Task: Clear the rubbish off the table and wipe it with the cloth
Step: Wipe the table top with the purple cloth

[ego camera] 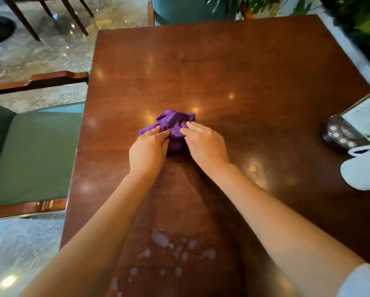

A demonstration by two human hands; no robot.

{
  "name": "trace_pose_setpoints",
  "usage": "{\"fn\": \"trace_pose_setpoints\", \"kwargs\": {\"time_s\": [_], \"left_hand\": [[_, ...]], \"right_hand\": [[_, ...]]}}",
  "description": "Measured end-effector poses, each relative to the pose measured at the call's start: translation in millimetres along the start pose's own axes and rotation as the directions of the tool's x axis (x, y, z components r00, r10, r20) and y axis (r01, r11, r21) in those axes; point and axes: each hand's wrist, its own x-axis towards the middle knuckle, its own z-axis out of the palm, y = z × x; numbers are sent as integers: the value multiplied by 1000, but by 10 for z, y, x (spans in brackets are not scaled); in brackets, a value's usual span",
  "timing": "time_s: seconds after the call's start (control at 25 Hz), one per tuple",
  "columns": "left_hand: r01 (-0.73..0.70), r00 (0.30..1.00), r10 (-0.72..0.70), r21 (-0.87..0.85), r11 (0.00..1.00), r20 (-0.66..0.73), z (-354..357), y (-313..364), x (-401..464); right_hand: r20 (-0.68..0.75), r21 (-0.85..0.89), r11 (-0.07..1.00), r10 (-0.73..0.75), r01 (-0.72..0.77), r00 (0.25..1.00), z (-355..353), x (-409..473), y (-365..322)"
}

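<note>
Purple cloth (pixel 173 127) bunched up near the middle of the brown wooden table (pixel 233 67), lying on the top. Both hands on it from the 6 o'clock side. Left hand (pixel 147 150) covers the cloth's 8 o'clock part, fingers laid over the fabric, tips pointing toward 1 o'clock; whether they curl into the cloth or just press flat, cannot tell. Right hand (pixel 203 144) sits on the cloth's 4 o'clock edge, fingers fairly straight and together, pressing on the fabric, tips pointing toward 11 o'clock. The two hands' fingertips come near each other over the cloth, small gap of purple between them. Forearms bare; a white sleeve (pixel 364 281) shows on the right arm at the frame's 5 o'clock corner.

Whitish wet splotches (pixel 164 243) on the table at 6 o'clock from the cloth, between the forearms, well apart from the cloth. Paler smear (pixel 254 170) at 4 o'clock from the cloth, beside the right wrist.

At 3 o'clock, by the table's edge: dark round gadget with small silver buttons (pixel 340 136), a standing card (pixel 364 123) just behind it, a white mug (pixel 364 170) just beside, partly cut off by the frame.

Green-cushioned chair (pixel 31 155) at 9 o'clock, beside the table. Teal chair (pixel 190 9) at 12 o'clock. Leafy plants (pixel 359 20) at 1 o'clock.
</note>
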Motion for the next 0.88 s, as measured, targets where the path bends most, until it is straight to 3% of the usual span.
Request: {"fn": "trace_pose_setpoints", "kwargs": {"time_s": [0.16,0.32,0.52,0.64,0.76,0.88], "left_hand": [[-223,969,225,-25,974,103,253,785,92],[-451,842,448,-64,890,302,699,1456,-132],[-597,705,542,-30,802,457,1042,1628,-386],[-689,614,563,28,724,553,1079,1488,-440],[-733,535,539,40,679,651,1038,1353,-406],[-789,488,526,95,607,696,963,1172,-395]], "right_hand": [[78,-163,983,97,-83,992,-823,-273,648],[145,-305,927,271,-218,952,-1311,-875,1234],[182,-341,900,346,-271,920,-1278,-1567,1525],[151,-351,917,253,-187,956,-1222,-1729,1605],[45,-320,947,54,-37,997,-1063,-1517,1692],[267,-233,960,-89,154,960,-814,-1303,1727]]}}
